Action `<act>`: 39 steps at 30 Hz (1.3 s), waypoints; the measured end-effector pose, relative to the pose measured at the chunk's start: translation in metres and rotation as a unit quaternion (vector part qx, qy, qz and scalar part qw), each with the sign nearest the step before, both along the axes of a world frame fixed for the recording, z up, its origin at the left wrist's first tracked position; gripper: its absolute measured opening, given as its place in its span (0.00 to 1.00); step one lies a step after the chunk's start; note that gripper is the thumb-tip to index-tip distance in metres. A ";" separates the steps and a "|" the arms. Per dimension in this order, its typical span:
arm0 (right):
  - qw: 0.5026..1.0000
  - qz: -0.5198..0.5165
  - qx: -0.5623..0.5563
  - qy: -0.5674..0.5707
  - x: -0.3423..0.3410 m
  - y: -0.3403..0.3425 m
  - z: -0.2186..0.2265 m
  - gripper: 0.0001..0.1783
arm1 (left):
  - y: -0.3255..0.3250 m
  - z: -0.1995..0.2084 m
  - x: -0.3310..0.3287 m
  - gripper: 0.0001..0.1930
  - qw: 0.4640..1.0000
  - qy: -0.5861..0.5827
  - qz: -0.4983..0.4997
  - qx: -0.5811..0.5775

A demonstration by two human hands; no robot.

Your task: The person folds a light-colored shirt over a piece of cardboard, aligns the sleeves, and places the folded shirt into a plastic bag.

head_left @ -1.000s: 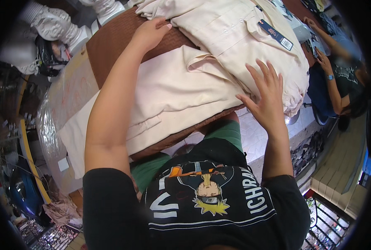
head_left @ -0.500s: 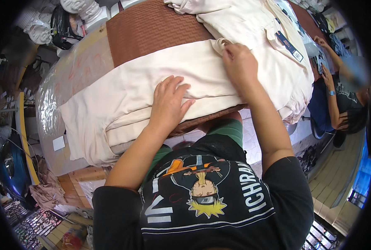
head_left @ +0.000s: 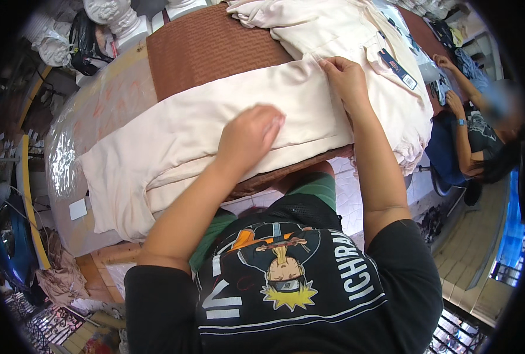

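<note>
A cream cloth garment (head_left: 191,124) lies spread across the table in front of me, one long section running to the left. On its right part rests a dark blue hang tag (head_left: 398,69). My right hand (head_left: 346,79) pinches the garment's cloth between thumb and fingers at the far edge of that long section. Over the middle of the same section is my left hand (head_left: 252,135), smeared by motion, its fingers seemingly curled. Whether it touches the cloth I cannot make out.
Brown patterned cloth (head_left: 215,44) and a plastic-wrapped surface (head_left: 68,159) lie under the garment. A small white paper (head_left: 78,209) is at the left. White ornate pedestals (head_left: 118,23) stand at the far left. Another person (head_left: 480,127) works at the right.
My left hand has lifted or slid right and its fingers have drawn in. The bunched cloth at my right hand is now flatter, with a straighter edge, still pinched.
</note>
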State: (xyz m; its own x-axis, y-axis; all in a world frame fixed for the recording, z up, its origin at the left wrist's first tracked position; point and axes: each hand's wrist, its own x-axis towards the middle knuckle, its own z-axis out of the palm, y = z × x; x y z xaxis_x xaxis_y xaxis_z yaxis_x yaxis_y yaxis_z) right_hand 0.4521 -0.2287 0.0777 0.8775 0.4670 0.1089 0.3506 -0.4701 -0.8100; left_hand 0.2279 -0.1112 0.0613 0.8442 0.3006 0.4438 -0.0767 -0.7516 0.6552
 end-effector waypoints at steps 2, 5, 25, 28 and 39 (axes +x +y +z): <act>1.000 -0.004 0.000 0.012 -0.005 0.000 0.004 0.13 | 0.012 0.012 0.037 0.09 0.999 0.009 0.025 -0.023; 1.000 0.003 0.005 0.016 -0.004 0.001 0.002 0.13 | 0.038 0.007 0.093 0.13 0.998 0.022 0.040 -0.037; 0.985 0.027 -0.048 -0.161 -0.014 -0.003 0.008 0.23 | 0.054 0.013 0.165 0.14 0.975 0.083 -0.101 -0.179; 0.994 0.047 -0.083 -0.055 -0.015 0.007 0.019 0.22 | 0.051 0.009 0.160 0.13 0.974 0.013 -0.098 -0.201; 0.976 -0.006 -0.122 -0.181 -0.008 0.014 0.000 0.20 | 0.013 -0.038 0.049 0.30 0.961 0.181 0.118 0.172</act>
State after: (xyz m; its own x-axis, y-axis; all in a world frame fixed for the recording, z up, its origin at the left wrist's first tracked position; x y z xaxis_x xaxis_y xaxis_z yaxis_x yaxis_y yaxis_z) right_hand 0.4445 -0.2151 0.0777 0.8078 0.5074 0.3001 0.5863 -0.6389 -0.4981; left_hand 0.2770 -0.0984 0.0230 0.8880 0.3913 0.2414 0.3090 -0.8967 0.3171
